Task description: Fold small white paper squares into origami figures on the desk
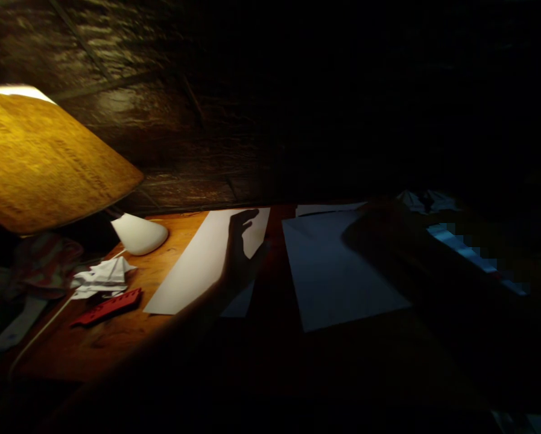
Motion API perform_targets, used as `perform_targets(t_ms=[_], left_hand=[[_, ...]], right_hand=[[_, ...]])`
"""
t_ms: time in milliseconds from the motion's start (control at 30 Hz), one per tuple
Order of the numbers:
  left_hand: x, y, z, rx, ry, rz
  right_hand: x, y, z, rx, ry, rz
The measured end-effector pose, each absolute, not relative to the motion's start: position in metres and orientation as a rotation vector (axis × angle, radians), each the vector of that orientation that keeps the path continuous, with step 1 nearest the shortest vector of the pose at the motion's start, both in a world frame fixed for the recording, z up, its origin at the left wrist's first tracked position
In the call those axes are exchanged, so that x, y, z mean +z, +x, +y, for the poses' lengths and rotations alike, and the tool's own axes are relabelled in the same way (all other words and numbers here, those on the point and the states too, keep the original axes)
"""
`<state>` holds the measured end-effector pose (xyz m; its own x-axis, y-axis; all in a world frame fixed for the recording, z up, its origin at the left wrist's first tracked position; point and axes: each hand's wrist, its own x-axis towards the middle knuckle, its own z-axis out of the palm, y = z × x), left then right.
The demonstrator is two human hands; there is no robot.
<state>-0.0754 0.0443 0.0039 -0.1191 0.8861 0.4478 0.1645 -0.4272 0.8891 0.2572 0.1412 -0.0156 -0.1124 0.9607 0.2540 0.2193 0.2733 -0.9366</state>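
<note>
My left hand (240, 256) is a dark outline over a white sheet of paper (191, 262). Its fingers curve at the top and stand apart from the thumb, with nothing between them; whether it touches the sheet I cannot tell. Farther right, my right hand (372, 226) shows as a dark shape over the upper right part of a second sheet of paper (329, 274), which lies in shadow. Darkness hides its fingers and anything in them. Another sheet (324, 209) shows as a thin strip behind the second one.
A lit lamp's shade (53, 163) leans in at left above its white base (141, 235). Folded white paper (105, 276) and a red toothed object (110, 307) lie on the wooden table (180, 232). More folded paper (428, 201) sits at the back right. A wall (129, 120) rises behind.
</note>
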Motion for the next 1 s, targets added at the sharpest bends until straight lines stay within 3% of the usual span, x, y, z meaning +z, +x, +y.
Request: perform_targets(t_ms=[67,167,267,400,900,1000], left_hand=[[0.003,-0.071,0.032,1.614,2.046,1.294],[0.001,-0.054,0.012,1.147,2.537,1.019],[-0.004,-0.038,0.006,0.764,2.59,0.7],[-0.008,-0.043,0.017,0.44,2.596,0.686],[-0.006,-0.04,0.012,0.443,2.799,0.859],[-0.008,-0.034,0.007,0.527,2.774,1.003]], right_hand=[[-0.012,0.255,0.139,0.83,-1.154,-1.646],[-0.003,0.246,0.129,0.68,-1.135,-1.78],[0.006,0.24,0.119,0.539,-1.096,-1.846],[0.009,0.24,0.115,0.563,-1.006,-1.91],[0.011,0.243,0.109,1.116,-0.702,-2.348],[0.01,0.239,0.11,1.035,-0.759,-2.355]])
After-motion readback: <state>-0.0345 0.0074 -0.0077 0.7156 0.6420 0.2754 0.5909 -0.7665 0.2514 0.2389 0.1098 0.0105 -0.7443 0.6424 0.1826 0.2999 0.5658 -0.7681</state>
